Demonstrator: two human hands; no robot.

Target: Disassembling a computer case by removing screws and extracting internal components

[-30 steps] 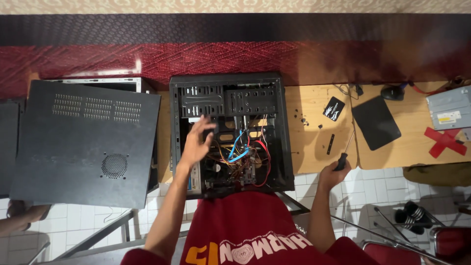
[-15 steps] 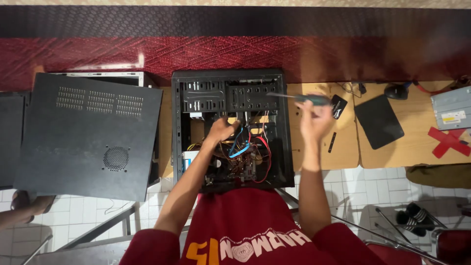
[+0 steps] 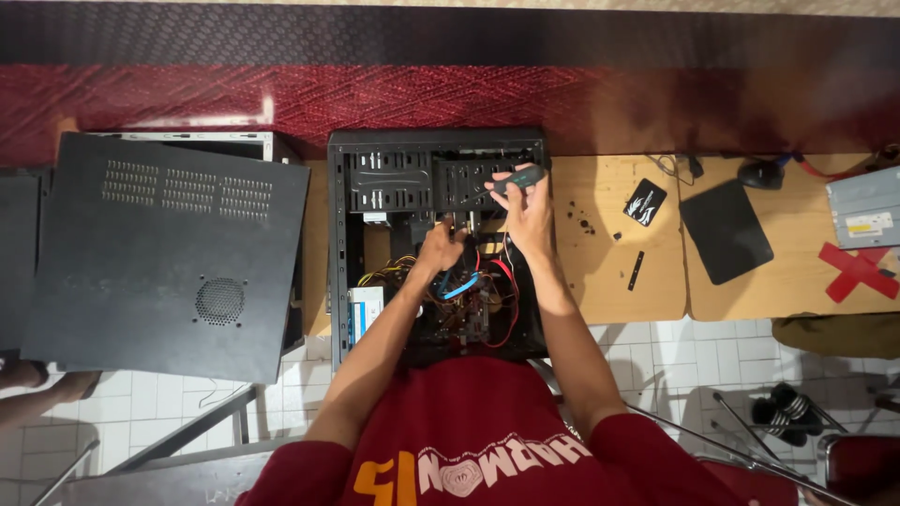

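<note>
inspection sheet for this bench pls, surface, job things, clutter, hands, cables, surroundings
surface: wooden table, bare patches with small dark specks
job's things: open computer case lying flat, drive bays at the far end; screwdriver over the bays
clutter: large black side panel to the left; black pad, small black card, grey drive, red cross of tape
grippers: left hand inside the case; right hand gripping the screwdriver
cables: red, blue and yellow wires bunched inside the case
surroundings: white tiled floor, red patterned cloth behind, black shoes
</note>
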